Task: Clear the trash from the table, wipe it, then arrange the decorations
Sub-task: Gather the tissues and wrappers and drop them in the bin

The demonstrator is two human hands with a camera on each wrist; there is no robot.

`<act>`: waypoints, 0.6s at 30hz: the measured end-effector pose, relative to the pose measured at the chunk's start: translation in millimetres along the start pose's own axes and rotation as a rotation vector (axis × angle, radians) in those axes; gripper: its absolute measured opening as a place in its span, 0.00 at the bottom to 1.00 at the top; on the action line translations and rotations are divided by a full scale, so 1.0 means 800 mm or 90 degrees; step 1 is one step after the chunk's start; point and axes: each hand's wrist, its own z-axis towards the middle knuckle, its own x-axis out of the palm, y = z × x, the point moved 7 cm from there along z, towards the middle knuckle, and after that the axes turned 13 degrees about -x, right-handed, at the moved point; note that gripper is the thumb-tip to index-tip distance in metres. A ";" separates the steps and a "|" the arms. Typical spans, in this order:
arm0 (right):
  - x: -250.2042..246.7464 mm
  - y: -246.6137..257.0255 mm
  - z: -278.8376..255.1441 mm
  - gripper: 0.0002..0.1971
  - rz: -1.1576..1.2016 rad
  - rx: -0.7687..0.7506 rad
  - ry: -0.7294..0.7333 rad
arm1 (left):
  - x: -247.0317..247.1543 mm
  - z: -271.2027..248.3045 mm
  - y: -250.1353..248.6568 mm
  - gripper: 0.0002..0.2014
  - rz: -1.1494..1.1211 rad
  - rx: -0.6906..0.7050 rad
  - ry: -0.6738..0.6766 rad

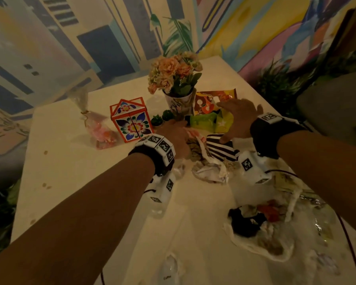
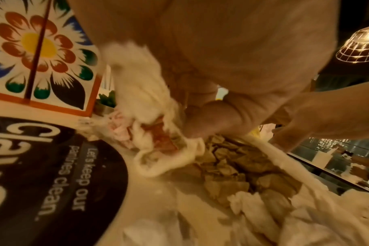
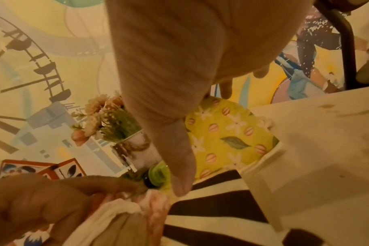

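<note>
My left hand [image 1: 176, 133] is in the middle of the white table [image 1: 70, 171], its fingers curled round a crumpled white napkin [image 2: 141, 93] that lies on a heap of brown and white paper [image 1: 210, 171]. To its right, my right hand [image 1: 234, 114] is spread flat with straight fingers over a yellow-green flowered packet [image 3: 228, 136]. Its thumb reaches down to a black-and-white striped wrapper [image 1: 222, 149]. A pot of peach flowers [image 1: 177, 79], a painted house-shaped box [image 1: 132, 120] and small green succulents [image 1: 162, 118] stand just behind both hands.
An orange snack wrapper [image 1: 212, 99] leans behind the packet. A cellophane bag of pink sweets [image 1: 99, 128] lies at the left. More crumpled trash [image 1: 261, 223] and clear plastic [image 1: 169, 268] lie near the front edge. A black round printed label [image 2: 42, 166] lies beside my left wrist.
</note>
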 end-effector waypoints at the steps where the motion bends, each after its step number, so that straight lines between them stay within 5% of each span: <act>1: 0.000 0.000 0.000 0.57 0.000 0.001 -0.001 | 0.003 -0.003 -0.003 0.09 -0.003 -0.004 0.002; 6: 0.002 0.009 -0.013 0.37 -0.036 -0.030 0.005 | 0.017 -0.017 0.000 0.16 -0.054 -0.013 -0.032; 12: 0.016 0.031 -0.034 0.32 0.036 -0.064 0.023 | 0.039 -0.040 -0.008 0.46 -0.105 0.015 0.034; 18: 0.019 0.038 -0.051 0.25 0.067 -0.078 0.014 | 0.059 -0.051 -0.008 0.34 -0.003 0.034 -0.022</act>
